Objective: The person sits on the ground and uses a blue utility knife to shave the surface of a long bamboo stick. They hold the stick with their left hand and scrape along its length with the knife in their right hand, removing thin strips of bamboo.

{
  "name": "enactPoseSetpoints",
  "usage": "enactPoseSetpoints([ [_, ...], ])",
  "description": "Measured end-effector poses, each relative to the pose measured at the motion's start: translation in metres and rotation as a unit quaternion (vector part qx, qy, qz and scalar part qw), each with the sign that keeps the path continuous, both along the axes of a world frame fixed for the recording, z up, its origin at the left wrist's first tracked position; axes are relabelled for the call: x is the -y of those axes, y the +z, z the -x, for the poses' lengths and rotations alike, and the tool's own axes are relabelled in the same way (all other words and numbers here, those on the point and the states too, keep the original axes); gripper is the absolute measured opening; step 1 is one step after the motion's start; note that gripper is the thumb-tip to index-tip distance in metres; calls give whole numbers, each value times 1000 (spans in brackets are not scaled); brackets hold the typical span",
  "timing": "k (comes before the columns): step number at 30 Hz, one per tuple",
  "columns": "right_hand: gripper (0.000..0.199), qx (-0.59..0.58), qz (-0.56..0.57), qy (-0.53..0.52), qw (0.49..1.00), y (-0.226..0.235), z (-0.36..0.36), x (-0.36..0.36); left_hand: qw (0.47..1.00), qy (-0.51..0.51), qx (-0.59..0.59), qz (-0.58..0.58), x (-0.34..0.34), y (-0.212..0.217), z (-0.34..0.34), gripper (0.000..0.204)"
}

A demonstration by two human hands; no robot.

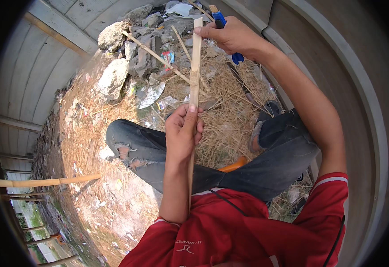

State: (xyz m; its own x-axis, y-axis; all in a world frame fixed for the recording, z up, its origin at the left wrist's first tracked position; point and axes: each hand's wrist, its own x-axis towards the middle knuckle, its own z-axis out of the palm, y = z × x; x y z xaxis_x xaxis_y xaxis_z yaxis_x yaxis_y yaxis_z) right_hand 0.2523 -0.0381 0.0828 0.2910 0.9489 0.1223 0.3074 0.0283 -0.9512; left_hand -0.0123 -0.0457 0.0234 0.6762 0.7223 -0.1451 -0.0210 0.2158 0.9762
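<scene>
A long split bamboo strip (195, 66) stands almost lengthwise in front of me, its lower end running down against my red shirt. My left hand (183, 131) is closed around its middle, with the thumb lying along the face. Near the strip's far end, my right hand (237, 38) is closed on a blue-and-black tool (219, 20), perhaps a utility knife. That tool's blue butt shows below the palm; its working edge is hidden. My right thumb and fingertips touch the strip's edge close to the top.
Thin bamboo poles (154, 54) lean over rocks (113, 80) ahead. Straw and shavings (223, 124) cover the ground, with a dark long-bladed tool (239, 78) by my right foot. Corrugated panels (337, 58) curve close on the right. Another bamboo pole (47, 181) juts in at left.
</scene>
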Motion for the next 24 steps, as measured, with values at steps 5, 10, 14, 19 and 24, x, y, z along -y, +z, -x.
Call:
enactPoseSetpoints([
  [5, 40, 87, -40, 6, 995, -2, 29, 0, 999, 11, 18, 26, -8, 1, 7, 33],
  [10, 36, 130, -41, 61, 989, -12, 48, 5, 999, 17, 20, 32, -13, 2, 10, 33],
  [14, 25, 144, -1, 103, 984, -8, 44, 10, 999, 16, 26, 33, -17, -2, 12, 34],
  [19, 23, 312, -24, -6, 950, -1, 49, 18, 998, 17, 37, 45, -22, -5, 16, 36],
  [24, 22, 498, -2, -65, 864, -20, 73, 22, 997, -18, 63, 40, -18, -9, 11, 38],
])
